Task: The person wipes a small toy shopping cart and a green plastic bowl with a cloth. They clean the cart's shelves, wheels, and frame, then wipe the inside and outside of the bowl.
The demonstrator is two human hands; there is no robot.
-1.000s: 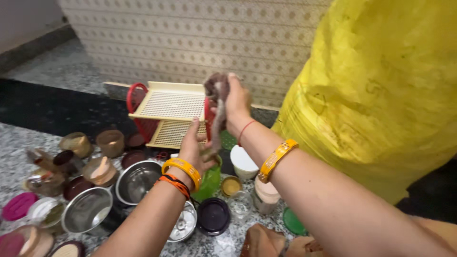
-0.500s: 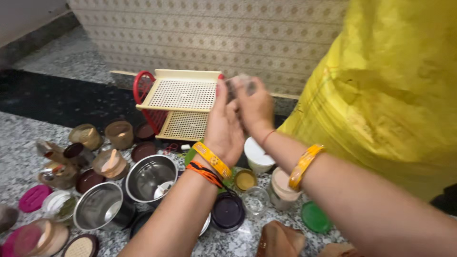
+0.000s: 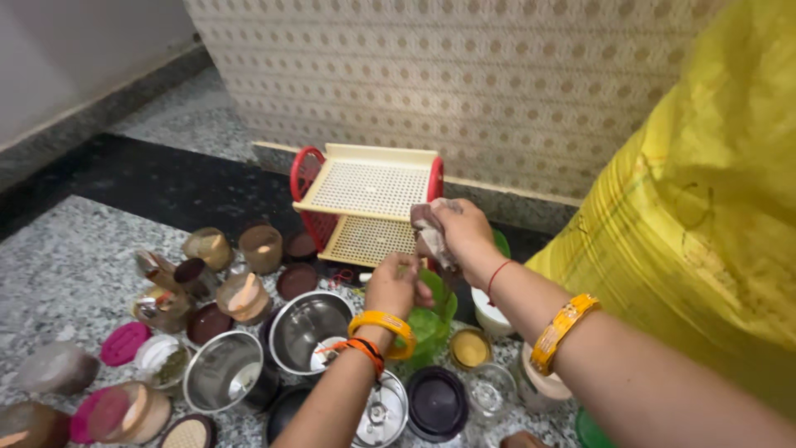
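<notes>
My right hand [image 3: 458, 232] is closed on a crumpled grey-brown cloth [image 3: 429, 226], held in the air in front of the two-tier cream and red rack [image 3: 365, 199]. My left hand [image 3: 393, 286] sits lower, fingers curled around the lower end of the cloth, just above a green plastic container [image 3: 431, 319]. Both wrists wear orange bangles.
Several open steel pots [image 3: 311, 330], small jars, brown and pink lids [image 3: 124, 343] and a dark round lid [image 3: 437, 402] lie on the speckled granite floor. A large yellow sack [image 3: 705, 216] fills the right. A patterned wall stands behind the rack.
Both hands have come down from in front of the rack's top tier to just above the green container, with the cloth still in them. The camera has shifted, so the rack appears further right.
</notes>
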